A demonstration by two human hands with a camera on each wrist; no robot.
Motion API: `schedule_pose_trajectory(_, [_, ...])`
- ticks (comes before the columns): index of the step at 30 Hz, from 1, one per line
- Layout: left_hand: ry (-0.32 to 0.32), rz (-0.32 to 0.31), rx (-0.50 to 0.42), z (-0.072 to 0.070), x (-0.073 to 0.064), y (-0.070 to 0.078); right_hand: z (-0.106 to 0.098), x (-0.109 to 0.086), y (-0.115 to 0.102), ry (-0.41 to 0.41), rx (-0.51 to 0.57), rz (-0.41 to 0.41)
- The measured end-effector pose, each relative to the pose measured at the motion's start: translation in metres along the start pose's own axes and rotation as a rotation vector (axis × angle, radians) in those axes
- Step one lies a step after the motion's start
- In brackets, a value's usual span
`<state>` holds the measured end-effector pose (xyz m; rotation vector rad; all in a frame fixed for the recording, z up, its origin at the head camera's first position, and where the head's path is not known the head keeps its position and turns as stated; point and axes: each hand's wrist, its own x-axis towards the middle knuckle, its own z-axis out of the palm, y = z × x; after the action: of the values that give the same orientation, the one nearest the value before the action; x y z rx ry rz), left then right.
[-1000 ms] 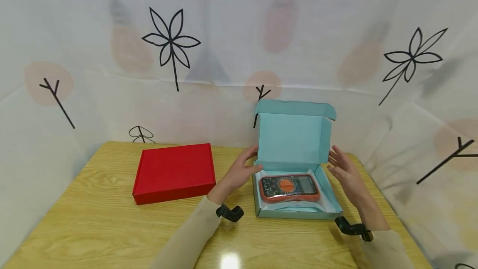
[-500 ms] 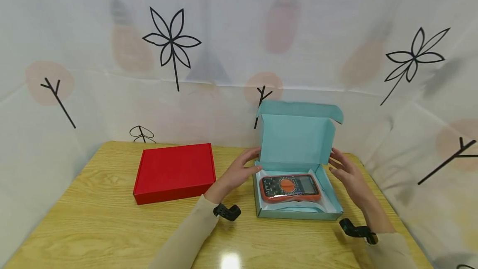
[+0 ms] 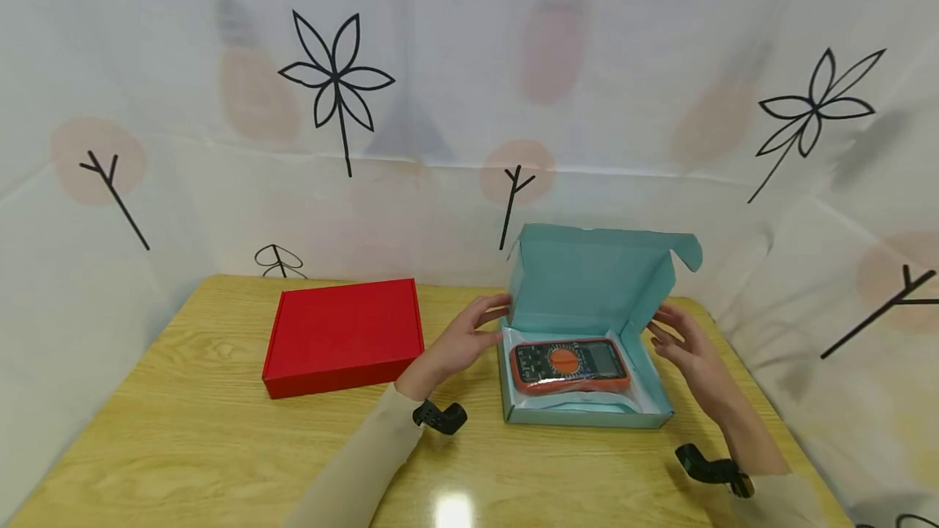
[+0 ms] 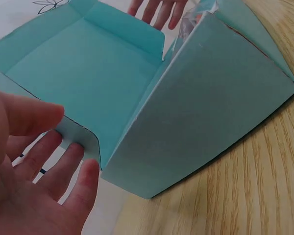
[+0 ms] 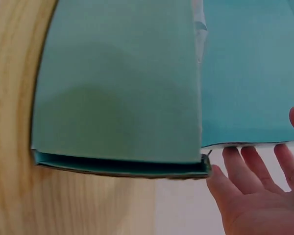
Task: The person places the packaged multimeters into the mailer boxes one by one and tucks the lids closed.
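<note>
A light blue cardboard box [image 3: 587, 417] stands on the table at right with its lid [image 3: 579, 279] raised and tilted forward. Inside, on white wrapping, lies a multimeter [image 3: 565, 363] with an orange rim and dial, covered in clear plastic. My left hand [image 3: 458, 342] is at the lid's left side. The left wrist view shows its fingers [image 4: 71, 159] extended against the lid's side flap, with the thumb on the near side. At the lid's right edge is my right hand [image 3: 697, 361]; in the right wrist view its fingers [image 5: 240, 171] touch the outer side, thumb apart.
A closed red box [image 3: 345, 332] lies on the wooden table [image 3: 183, 430] to the left of my left arm. Behind the table hangs a white cloth [image 3: 425, 210] printed with flowers. Each wrist wears a black camera mount.
The lid has tipped forward and down from nearly upright, and both hands have moved slightly with it. The multimeter, the box's base and the red box stay in place.
</note>
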<state>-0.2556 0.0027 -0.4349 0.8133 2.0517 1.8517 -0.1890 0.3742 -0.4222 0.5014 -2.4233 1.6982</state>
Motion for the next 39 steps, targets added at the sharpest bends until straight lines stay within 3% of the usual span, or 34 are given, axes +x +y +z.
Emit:
schedule_pose_trajectory(18, [-0.049, 0.047, -0.025, 0.000, -0.001, -0.008, 0.008, -0.014, 0.006, -0.006, 0.103, -0.028])
schedule_pose_trajectory(25, [-0.050, 0.056, -0.022, 0.004, -0.003, -0.012, 0.009, -0.021, 0.009, 0.022, 0.035, -0.006])
schedule_pose_trajectory(33, [-0.014, 0.038, 0.085, 0.005, -0.007, -0.012, 0.005, -0.030, 0.007, 0.006, -0.013, 0.020])
schedule_pose_trajectory(39, [-0.016, 0.010, 0.077, 0.004, -0.011, -0.004, 0.004, -0.032, 0.008, -0.014, -0.034, 0.041])
